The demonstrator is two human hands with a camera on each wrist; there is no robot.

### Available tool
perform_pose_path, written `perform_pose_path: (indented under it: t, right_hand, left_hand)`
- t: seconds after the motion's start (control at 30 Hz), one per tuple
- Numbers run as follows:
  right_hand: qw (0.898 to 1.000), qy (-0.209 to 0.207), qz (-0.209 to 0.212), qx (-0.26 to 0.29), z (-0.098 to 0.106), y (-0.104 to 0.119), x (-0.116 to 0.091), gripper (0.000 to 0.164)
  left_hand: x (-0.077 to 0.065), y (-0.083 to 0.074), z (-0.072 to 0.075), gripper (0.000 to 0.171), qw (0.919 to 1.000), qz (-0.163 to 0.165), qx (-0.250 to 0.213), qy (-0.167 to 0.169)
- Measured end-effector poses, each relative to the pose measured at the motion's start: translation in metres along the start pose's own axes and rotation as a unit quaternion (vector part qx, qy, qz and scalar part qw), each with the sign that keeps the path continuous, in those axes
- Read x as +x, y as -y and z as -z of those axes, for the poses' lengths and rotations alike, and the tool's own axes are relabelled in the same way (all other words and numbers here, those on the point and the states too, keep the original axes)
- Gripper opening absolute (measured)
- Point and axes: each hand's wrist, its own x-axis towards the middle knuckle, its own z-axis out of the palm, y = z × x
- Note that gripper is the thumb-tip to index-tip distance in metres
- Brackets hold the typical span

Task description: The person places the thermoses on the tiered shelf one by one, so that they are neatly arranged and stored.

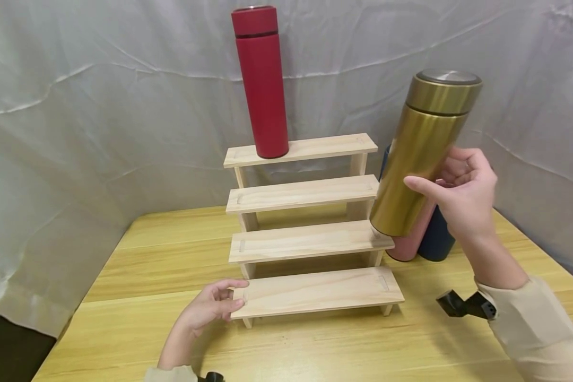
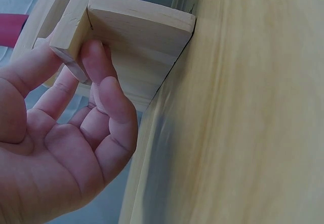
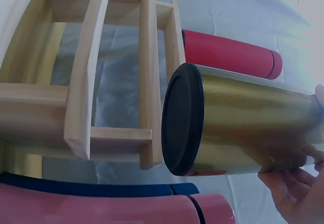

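My right hand (image 1: pixel 468 191) grips a gold thermos bottle (image 1: pixel 422 154) around its lower half, tilted, in the air over the right end of the wooden step rack (image 1: pixel 315 292). In the right wrist view the black base of the gold thermos bottle (image 3: pixel 253 122) faces the camera. My left hand (image 1: pixel 212 305) pinches the left end of the rack's lowest shelf, thumb and fingers on opposite faces of the board, as the left wrist view also shows. A red thermos bottle (image 1: pixel 265 90) stands upright on the top shelf, left of its middle.
Behind the gold bottle, a pink thermos bottle (image 1: pixel 410 239) and a dark blue thermos bottle (image 1: pixel 436 236) stand on the wooden table (image 1: pixel 172 254) at the rack's right. A grey cloth backdrop (image 1: pixel 148 132) hangs behind and beside the table.
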Motion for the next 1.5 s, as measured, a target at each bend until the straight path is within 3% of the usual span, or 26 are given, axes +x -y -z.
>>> perform_pose_path:
  t: [0.3, 0.63, 0.87, 1.23, 1.5]
  right_hand:
    - [0.999, 0.005, 0.005, 0.041, -0.017, 0.002, 0.01, 0.05]
    - [0.999, -0.019, 0.02, 0.023, -0.03, 0.002, 0.019, 0.048]
    - [0.999, -0.025, 0.022, 0.01, -0.039, 0.006, 0.027, 0.049]
    - [0.999, -0.012, 0.024, -0.018, -0.057, 0.009, 0.038, 0.051]
    - [1.0, -0.008, 0.026, -0.009, -0.071, 0.01, 0.045, 0.051]
  left_hand:
    - [-0.001, 0.001, 0.001, 0.048, 1.0, 0.005, -0.002, -0.002]
    - [0.0, 0.001, 0.001, 0.045, 0.9999, -0.01, 0.0, 0.008]
    - [-0.001, 0.001, 0.0, 0.049, 1.0, -0.002, 0.0, 0.002]
    - [-0.002, -0.003, -0.003, 0.047, 1.0, -0.001, -0.002, 0.0]
    - [-0.003, -0.004, -0.003, 0.048, 1.0, 0.0, -0.002, -0.001]
